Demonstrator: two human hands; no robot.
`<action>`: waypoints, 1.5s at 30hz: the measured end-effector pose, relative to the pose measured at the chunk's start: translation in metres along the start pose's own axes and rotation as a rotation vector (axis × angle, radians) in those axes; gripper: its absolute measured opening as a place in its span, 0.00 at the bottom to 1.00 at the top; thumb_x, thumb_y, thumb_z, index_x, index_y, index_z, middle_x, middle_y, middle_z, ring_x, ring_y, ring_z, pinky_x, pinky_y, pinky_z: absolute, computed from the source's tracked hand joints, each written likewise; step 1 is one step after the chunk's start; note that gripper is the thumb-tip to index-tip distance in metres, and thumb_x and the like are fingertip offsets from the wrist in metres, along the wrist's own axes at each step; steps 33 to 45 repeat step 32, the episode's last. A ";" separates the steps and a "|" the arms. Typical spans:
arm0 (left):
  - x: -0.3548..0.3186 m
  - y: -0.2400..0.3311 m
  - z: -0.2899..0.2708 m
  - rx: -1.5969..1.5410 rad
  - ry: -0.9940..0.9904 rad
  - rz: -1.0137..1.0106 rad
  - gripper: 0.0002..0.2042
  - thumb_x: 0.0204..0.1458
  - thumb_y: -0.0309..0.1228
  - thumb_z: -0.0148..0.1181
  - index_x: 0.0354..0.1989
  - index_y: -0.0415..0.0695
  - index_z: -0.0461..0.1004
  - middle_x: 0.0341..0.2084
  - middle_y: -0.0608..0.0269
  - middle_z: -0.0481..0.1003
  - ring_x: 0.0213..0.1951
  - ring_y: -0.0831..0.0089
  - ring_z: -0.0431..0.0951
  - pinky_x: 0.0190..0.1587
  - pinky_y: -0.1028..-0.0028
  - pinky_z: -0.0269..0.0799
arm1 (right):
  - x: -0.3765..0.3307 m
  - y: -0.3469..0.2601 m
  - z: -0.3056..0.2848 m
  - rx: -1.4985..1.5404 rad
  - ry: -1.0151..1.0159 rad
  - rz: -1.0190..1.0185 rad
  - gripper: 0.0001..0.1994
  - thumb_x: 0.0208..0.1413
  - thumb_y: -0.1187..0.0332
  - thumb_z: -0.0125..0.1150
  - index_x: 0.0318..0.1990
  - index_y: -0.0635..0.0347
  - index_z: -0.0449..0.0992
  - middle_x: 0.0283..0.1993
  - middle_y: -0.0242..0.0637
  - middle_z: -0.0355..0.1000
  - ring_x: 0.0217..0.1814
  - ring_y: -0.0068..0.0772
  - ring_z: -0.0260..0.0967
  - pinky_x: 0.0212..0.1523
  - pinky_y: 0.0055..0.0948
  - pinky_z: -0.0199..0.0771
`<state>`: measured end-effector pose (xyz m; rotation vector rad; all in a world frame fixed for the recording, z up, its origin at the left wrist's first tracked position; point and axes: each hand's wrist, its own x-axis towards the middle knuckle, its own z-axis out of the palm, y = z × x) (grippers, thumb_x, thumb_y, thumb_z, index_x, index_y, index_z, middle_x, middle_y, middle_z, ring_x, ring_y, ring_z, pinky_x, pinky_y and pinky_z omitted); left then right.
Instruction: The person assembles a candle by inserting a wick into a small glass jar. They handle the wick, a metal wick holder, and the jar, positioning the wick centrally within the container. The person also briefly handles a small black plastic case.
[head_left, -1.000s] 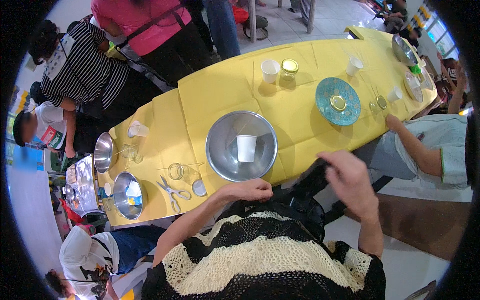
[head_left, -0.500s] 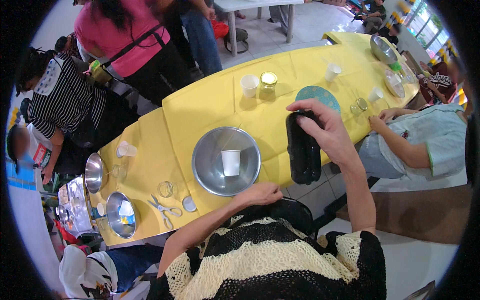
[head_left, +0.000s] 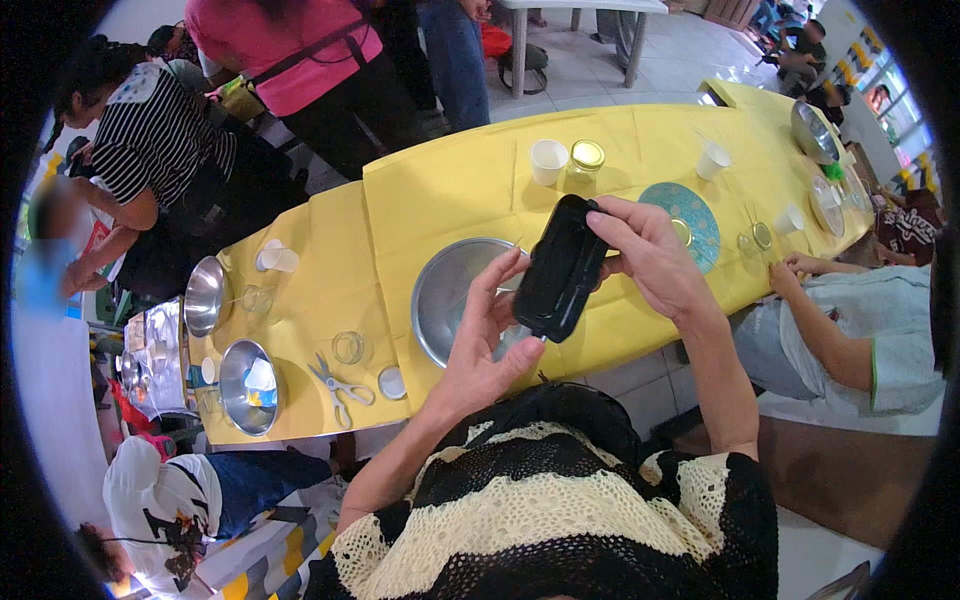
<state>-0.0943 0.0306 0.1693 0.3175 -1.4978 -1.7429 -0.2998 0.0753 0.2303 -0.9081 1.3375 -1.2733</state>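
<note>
My right hand [head_left: 655,250] grips a black oblong case [head_left: 560,270] by its upper right side, thumb on top. The case is held tilted above the table, its hollow dark inside facing me. Around its lower left end curves my left hand [head_left: 485,345], fingers and thumb apart, close to the case's edge; whether they touch it is hard to tell. Below the hands sits a large steel bowl [head_left: 432,300], partly hidden by my left hand and the case.
Yellow cloth [head_left: 480,165] covers the table. A white cup [head_left: 548,162], a gold-lidded jar [head_left: 586,158] and a teal round mat [head_left: 700,225] lie beyond my hands. Scissors [head_left: 340,390], a glass jar [head_left: 348,347] and a smaller bowl [head_left: 232,375] are left. A seated person [head_left: 830,330] is right.
The case has moved left and is turned to a slant, still in my right hand. My left hand has risen from the table edge, opened, and come up beside the case.
</note>
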 end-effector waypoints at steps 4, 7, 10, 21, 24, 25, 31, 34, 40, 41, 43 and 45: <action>0.002 0.022 0.006 0.232 0.091 0.006 0.39 0.42 0.27 0.70 0.62 0.38 0.54 0.57 0.54 0.61 0.56 0.68 0.66 0.58 0.68 0.63 | -0.001 -0.002 0.009 0.052 0.000 -0.048 0.13 0.63 0.68 0.48 0.48 0.68 0.73 0.41 0.36 0.74 0.39 0.23 0.72 0.33 0.27 0.80; 0.001 0.021 -0.003 0.254 0.121 -0.059 0.41 0.37 0.21 0.70 0.62 0.38 0.53 0.57 0.54 0.61 0.58 0.68 0.64 0.61 0.68 0.59 | -0.009 -0.003 0.015 0.153 -0.034 -0.066 0.14 0.63 0.68 0.47 0.50 0.68 0.71 0.43 0.37 0.74 0.42 0.24 0.72 0.36 0.30 0.81; 0.010 0.035 -0.008 0.274 0.097 0.027 0.37 0.37 0.18 0.66 0.60 0.36 0.58 0.53 0.55 0.66 0.55 0.69 0.68 0.59 0.69 0.62 | -0.018 -0.008 0.019 0.281 -0.088 -0.056 0.16 0.65 0.66 0.44 0.53 0.68 0.68 0.46 0.40 0.73 0.45 0.28 0.73 0.38 0.32 0.80; 0.021 0.046 -0.023 -0.094 0.081 -0.169 0.31 0.41 0.19 0.66 0.57 0.36 0.62 0.49 0.57 0.70 0.52 0.73 0.70 0.56 0.72 0.64 | -0.040 -0.001 0.025 0.398 -0.135 -0.125 0.27 0.66 0.53 0.37 0.62 0.67 0.58 0.54 0.48 0.69 0.52 0.45 0.72 0.41 0.35 0.79; 0.021 0.046 -0.022 -0.086 0.071 -0.158 0.31 0.41 0.19 0.66 0.57 0.36 0.62 0.48 0.58 0.70 0.52 0.74 0.70 0.56 0.72 0.64 | -0.043 0.001 0.026 0.372 -0.130 -0.151 0.28 0.66 0.52 0.37 0.62 0.67 0.57 0.55 0.48 0.68 0.52 0.45 0.72 0.41 0.35 0.79; 0.021 0.046 -0.022 -0.082 0.068 -0.151 0.31 0.41 0.19 0.66 0.57 0.35 0.62 0.48 0.58 0.70 0.52 0.74 0.70 0.56 0.72 0.64 | -0.044 0.001 0.026 0.372 -0.127 -0.149 0.28 0.66 0.52 0.38 0.63 0.67 0.56 0.55 0.48 0.68 0.52 0.45 0.72 0.41 0.36 0.79; 0.018 0.066 -0.026 0.070 -0.047 -0.091 0.33 0.37 0.21 0.68 0.57 0.37 0.64 0.48 0.60 0.70 0.51 0.73 0.70 0.57 0.73 0.63 | -0.055 -0.011 0.030 0.428 -0.146 -0.191 0.28 0.65 0.52 0.38 0.63 0.66 0.53 0.53 0.49 0.69 0.49 0.45 0.73 0.38 0.39 0.80; 0.018 0.079 -0.025 0.074 -0.078 -0.053 0.34 0.36 0.22 0.69 0.56 0.37 0.64 0.48 0.60 0.70 0.51 0.73 0.70 0.57 0.73 0.63 | -0.059 -0.020 0.030 0.446 -0.201 -0.185 0.28 0.65 0.52 0.38 0.63 0.66 0.53 0.53 0.50 0.69 0.49 0.45 0.73 0.37 0.39 0.80; 0.018 0.079 -0.025 0.074 -0.078 -0.053 0.34 0.36 0.22 0.69 0.56 0.37 0.64 0.48 0.60 0.70 0.51 0.73 0.70 0.57 0.73 0.63 | -0.059 -0.020 0.030 0.446 -0.201 -0.185 0.28 0.65 0.52 0.38 0.63 0.66 0.53 0.53 0.50 0.69 0.49 0.45 0.73 0.37 0.39 0.80; 0.018 0.079 -0.025 0.074 -0.078 -0.053 0.34 0.36 0.22 0.69 0.56 0.37 0.64 0.48 0.60 0.70 0.51 0.73 0.70 0.57 0.73 0.63 | -0.059 -0.020 0.030 0.446 -0.201 -0.185 0.28 0.65 0.52 0.38 0.63 0.66 0.53 0.53 0.50 0.69 0.49 0.45 0.73 0.37 0.39 0.80; 0.018 0.079 -0.025 0.074 -0.078 -0.053 0.34 0.36 0.22 0.69 0.56 0.37 0.64 0.48 0.60 0.70 0.51 0.73 0.70 0.57 0.73 0.63 | -0.059 -0.020 0.030 0.446 -0.201 -0.185 0.28 0.65 0.52 0.38 0.63 0.66 0.53 0.53 0.50 0.69 0.49 0.45 0.73 0.37 0.39 0.80; 0.018 0.079 -0.025 0.074 -0.078 -0.053 0.34 0.36 0.22 0.69 0.56 0.37 0.64 0.48 0.60 0.70 0.51 0.73 0.70 0.57 0.73 0.63 | -0.059 -0.020 0.030 0.446 -0.201 -0.185 0.28 0.65 0.52 0.38 0.63 0.66 0.53 0.53 0.50 0.69 0.49 0.45 0.73 0.37 0.39 0.80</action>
